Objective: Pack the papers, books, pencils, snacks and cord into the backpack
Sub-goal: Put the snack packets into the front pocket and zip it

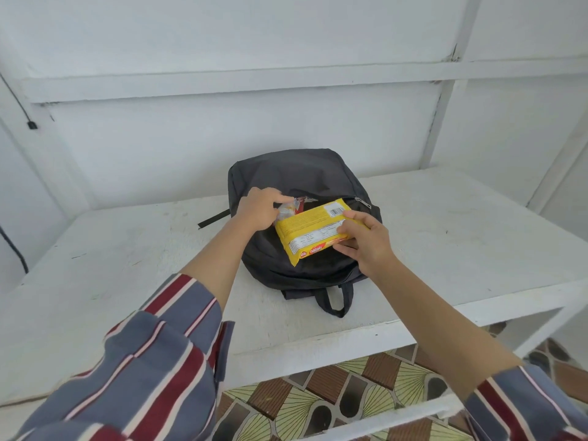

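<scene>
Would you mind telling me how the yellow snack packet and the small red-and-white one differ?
The yellow snack packet is bright yellow with a barcode; the red-and-white snack packet is red and pale. The yellow one looks much larger. The right hand pinches the yellow packet's end, while the left hand grips the red-and-white one, mostly covering it. Both are held at the opening of the backpack.
</scene>
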